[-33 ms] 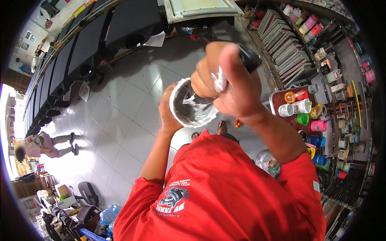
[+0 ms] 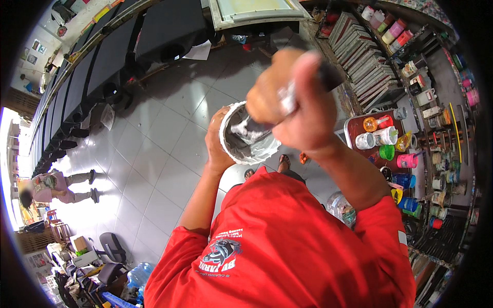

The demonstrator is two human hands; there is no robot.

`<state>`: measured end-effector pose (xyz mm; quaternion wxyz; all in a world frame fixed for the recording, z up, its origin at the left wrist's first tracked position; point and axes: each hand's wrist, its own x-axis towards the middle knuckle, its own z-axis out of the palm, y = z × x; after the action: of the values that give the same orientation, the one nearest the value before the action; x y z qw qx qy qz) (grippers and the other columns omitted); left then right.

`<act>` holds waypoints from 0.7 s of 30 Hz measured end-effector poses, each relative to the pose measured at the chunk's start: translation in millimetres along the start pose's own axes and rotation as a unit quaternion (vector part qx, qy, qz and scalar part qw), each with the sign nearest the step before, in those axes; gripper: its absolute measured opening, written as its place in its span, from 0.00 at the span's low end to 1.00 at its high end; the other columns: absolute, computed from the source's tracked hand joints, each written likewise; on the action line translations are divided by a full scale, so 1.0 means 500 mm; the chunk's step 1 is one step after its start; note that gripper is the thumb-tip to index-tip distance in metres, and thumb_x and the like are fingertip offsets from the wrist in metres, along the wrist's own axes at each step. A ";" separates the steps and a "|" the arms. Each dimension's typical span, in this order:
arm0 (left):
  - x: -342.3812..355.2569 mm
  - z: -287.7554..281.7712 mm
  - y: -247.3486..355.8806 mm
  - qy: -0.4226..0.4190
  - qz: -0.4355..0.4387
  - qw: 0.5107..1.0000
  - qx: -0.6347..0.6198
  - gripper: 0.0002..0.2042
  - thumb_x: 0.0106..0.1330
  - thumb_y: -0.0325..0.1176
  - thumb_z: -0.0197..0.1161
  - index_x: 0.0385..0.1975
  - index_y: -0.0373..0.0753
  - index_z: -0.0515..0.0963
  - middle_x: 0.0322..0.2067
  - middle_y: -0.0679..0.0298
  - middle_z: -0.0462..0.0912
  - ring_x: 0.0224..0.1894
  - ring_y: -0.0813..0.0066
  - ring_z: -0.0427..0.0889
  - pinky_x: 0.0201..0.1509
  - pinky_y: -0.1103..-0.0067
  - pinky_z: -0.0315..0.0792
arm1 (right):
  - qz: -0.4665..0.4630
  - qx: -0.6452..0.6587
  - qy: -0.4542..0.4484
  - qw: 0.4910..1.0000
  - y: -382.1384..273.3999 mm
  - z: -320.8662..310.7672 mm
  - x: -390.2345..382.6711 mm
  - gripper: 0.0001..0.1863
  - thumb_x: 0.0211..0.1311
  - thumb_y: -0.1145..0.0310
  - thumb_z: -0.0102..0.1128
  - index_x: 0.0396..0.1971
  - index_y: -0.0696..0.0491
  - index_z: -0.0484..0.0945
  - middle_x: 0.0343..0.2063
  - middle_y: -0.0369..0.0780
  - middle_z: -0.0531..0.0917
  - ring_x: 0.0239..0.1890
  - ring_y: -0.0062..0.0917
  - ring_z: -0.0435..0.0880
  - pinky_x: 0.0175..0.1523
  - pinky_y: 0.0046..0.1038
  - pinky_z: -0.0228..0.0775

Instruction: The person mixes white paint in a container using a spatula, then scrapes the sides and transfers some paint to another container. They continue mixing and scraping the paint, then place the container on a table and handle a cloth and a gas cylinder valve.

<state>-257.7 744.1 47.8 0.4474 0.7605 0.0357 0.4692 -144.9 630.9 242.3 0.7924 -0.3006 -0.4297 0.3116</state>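
Note:
My left hand [image 2: 217, 146] is wrapped round the outer left side of a white tub [image 2: 226, 144], which is held in the air above the floor. White paste [image 2: 245, 134] coats its inner wall and lies in streaks inside. My right hand [image 2: 300, 105] is over the tub's right edge, closed round a black-handled tool [image 2: 330, 77]. The handle sticks out past my thumb, and the tool's lower end reaches into the tub, mostly hidden by my fingers. White paste is smeared on my right hand, which is blurred by motion.
A reddish tray [image 2: 359, 123] with paint pots stands to the right, beside a shelf of pots [image 2: 439, 123] and stacked frames [image 2: 364, 61]. Black-covered boards [image 2: 118, 59] line the far left. Another person [image 2: 59, 187] is at the left. A clear plastic container [image 2: 341, 208] stands by my right side.
My right hand has shifted slightly with the tool, whose handle now points a little further right. The tub has moved very slightly to the right in my left hand.

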 end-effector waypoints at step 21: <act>0.023 0.005 -0.017 -0.016 0.078 0.995 0.060 0.45 0.31 0.39 0.80 0.54 0.37 0.62 0.47 0.54 0.76 0.51 0.54 0.75 0.61 0.56 0.61 | -0.043 0.044 -0.014 0.998 0.035 -0.043 -0.038 0.17 0.61 0.57 0.57 0.19 0.50 0.66 0.10 0.30 0.64 0.11 0.14 0.59 0.18 0.21 0.46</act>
<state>-246.2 752.9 49.2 0.3638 0.7937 -0.0029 0.4874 -138.8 623.0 210.2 0.8112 -0.2428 -0.4392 0.3003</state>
